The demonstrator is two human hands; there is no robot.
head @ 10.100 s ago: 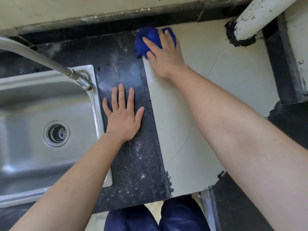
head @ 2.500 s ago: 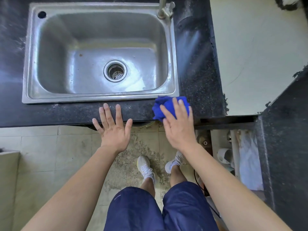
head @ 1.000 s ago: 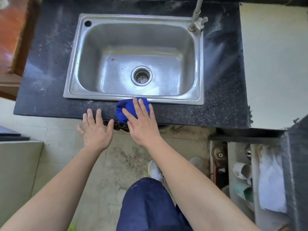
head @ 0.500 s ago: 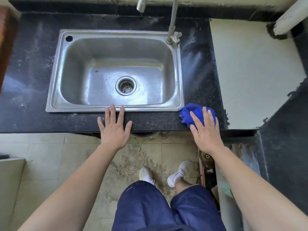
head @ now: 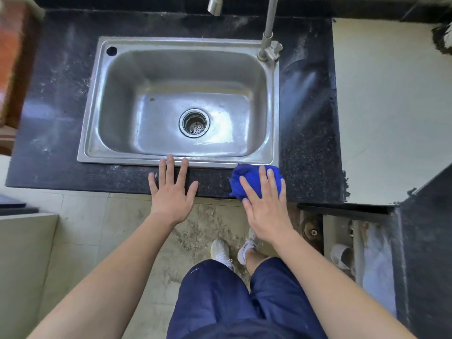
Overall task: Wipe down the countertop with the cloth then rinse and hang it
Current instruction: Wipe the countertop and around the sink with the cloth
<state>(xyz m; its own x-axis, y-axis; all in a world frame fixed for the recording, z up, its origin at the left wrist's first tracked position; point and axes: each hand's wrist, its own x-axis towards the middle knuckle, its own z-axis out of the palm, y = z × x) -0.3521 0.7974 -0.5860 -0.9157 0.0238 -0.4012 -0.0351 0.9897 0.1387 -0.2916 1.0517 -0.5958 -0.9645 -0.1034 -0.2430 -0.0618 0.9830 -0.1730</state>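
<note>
Pressed flat with straight fingers, clasping nothing, the right grip [head: 266,209] bore down on a bunched blue cloth [head: 247,173] at the front edge of the dark speckled surface [head: 308,143]. The cloth lay under that grip's fingers, its far side just beside the near right corner of the steel sink [head: 117,159]. Left of it and apart, the left grip [head: 171,194] rested released on the same front strip, fingers spread, fingertips reaching the sink's rim. The drain [head: 194,122] sat beyond the left grip, and the faucet [head: 269,28] rose far beyond the right one. Pale streaks marked the surface beyond the cloth.
</note>
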